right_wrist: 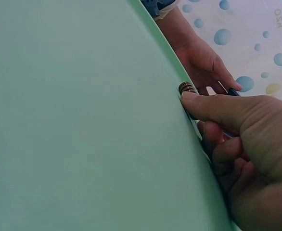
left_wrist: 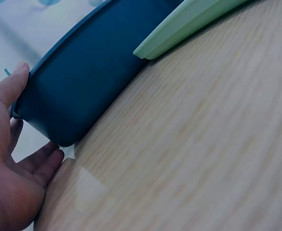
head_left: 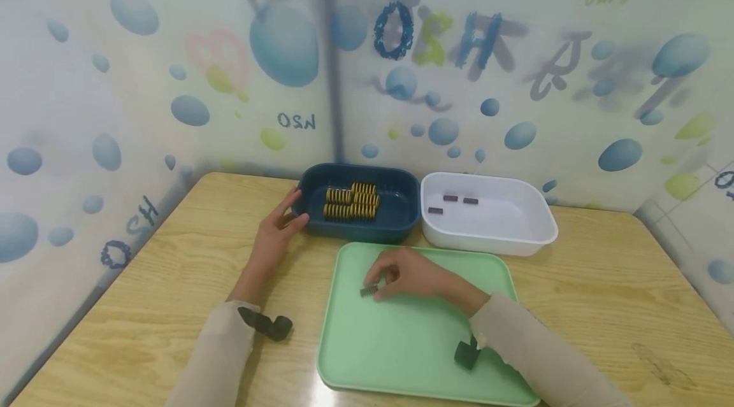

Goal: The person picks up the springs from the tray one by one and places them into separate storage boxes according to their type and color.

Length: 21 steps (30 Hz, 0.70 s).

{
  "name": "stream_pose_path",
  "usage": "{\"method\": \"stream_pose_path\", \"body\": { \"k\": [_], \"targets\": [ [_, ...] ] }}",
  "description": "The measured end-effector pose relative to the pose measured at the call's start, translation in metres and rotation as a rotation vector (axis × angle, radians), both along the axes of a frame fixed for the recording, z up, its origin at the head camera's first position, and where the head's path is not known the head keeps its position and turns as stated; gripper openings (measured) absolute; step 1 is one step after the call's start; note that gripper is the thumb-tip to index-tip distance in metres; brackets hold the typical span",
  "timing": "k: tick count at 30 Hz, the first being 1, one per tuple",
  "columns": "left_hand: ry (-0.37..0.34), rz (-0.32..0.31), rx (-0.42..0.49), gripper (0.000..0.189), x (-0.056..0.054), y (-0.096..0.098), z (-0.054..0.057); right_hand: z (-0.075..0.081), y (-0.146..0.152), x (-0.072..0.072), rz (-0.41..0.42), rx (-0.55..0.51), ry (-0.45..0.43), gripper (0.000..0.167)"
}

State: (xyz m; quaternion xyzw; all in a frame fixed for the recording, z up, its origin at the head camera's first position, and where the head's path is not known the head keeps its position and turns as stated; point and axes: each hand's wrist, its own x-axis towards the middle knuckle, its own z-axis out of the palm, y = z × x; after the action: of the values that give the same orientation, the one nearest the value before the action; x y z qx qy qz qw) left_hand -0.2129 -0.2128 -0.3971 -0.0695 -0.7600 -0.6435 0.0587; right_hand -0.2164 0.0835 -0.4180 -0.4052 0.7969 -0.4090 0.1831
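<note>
In the head view my right hand [head_left: 410, 273] pinches a small dark spring [head_left: 369, 291] between thumb and fingertips, low over the green tray [head_left: 367, 349]. The right wrist view shows the spring [right_wrist: 186, 88] poking out past the thumb; the other fingers are curled. My left hand [head_left: 274, 232] touches the left end of a dark blue bin [head_left: 373, 232], its thumb and fingers spread and fairly straight. In the left wrist view the thumb lies by the rim of the bin [left_wrist: 78, 82] and other fingers sit lower, near its base. Several yellow-and-black springs [head_left: 351, 202] lie inside this bin.
A white bin [head_left: 493, 244] stands right of the blue one, with 3 small dark springs [head_left: 450, 199] inside. Both bins stand behind the tray on a wooden table [head_left: 602, 279]. A patterned wall covering [head_left: 367, 76] rises at the table's back edge.
</note>
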Motion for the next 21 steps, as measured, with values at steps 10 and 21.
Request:
{"method": "stream_pose_path", "body": {
  "k": [10,21],
  "targets": [
    [0.001,-0.006,-0.023,0.057,-0.005,0.000,-0.006,0.001,0.002,0.001,-0.016,0.001,0.017,0.016],
    [0.047,0.016,-0.042,0.057,-0.018,-0.010,-0.031,0.003,-0.002,0.003,-0.067,0.021,0.017,0.016]
  ]
}}
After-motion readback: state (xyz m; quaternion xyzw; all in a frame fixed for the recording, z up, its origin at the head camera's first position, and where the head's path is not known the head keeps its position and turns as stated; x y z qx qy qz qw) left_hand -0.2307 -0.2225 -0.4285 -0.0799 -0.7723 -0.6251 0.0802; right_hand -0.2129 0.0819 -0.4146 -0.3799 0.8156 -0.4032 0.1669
